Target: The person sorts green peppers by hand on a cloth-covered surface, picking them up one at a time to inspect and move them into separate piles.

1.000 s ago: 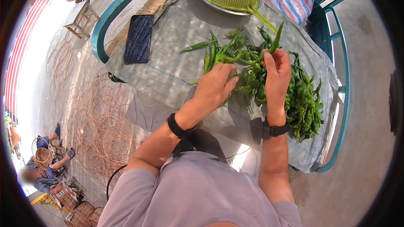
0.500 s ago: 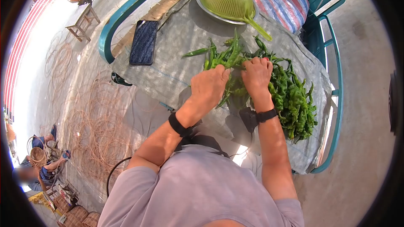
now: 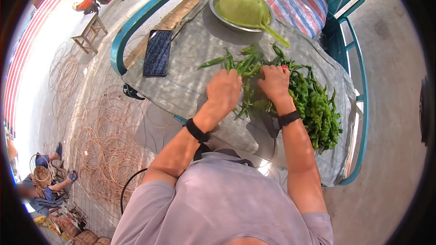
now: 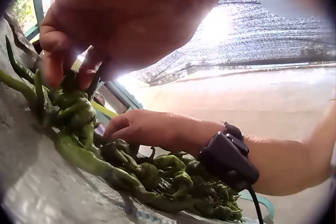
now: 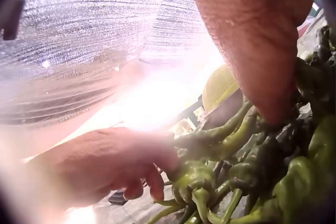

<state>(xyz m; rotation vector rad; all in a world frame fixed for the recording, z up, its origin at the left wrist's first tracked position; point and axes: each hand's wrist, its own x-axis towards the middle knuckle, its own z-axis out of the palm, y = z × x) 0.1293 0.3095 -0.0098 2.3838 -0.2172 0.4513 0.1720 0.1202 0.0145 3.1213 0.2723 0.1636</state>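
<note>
Pinching down with curled fingers, the left hand (image 3: 224, 88) had closed on a couple of green peppers (image 3: 313, 104) at the near edge of the heap. The left wrist view showed its fingertips (image 4: 67, 73) nipped round the stalk ends. Just beside it, the right hand (image 3: 274, 81) sat knuckles up, its fingers bent down into the pile and wrapped about several pods, though exactly which ones was hidden.

The peppers lay in a loose tangle on the grey sheet covering the table (image 3: 190, 50), thickest to the right of both hands and trailing a few long singles toward the far side. They looked light, thin-walled and wrinkled, with a glossy skin that would probably slip a little under dry fingers. Each one seemed bendy along its length yet likely to snap or bruise if squeezed across the middle. The firm cap and stalk at the top looked the safest place to take hold, since the curved tips hooked into their neighbours and a pull from the tip would likely drag others along.

Farther out on the table stood a metal basin (image 3: 213, 0) with a green strainer (image 3: 245, 7) turned over inside it. A dark phone (image 3: 157, 52) lay to the left, well apart from the heap, and a striped cloth (image 3: 299, 4) lay bunched beyond the basin.
</note>
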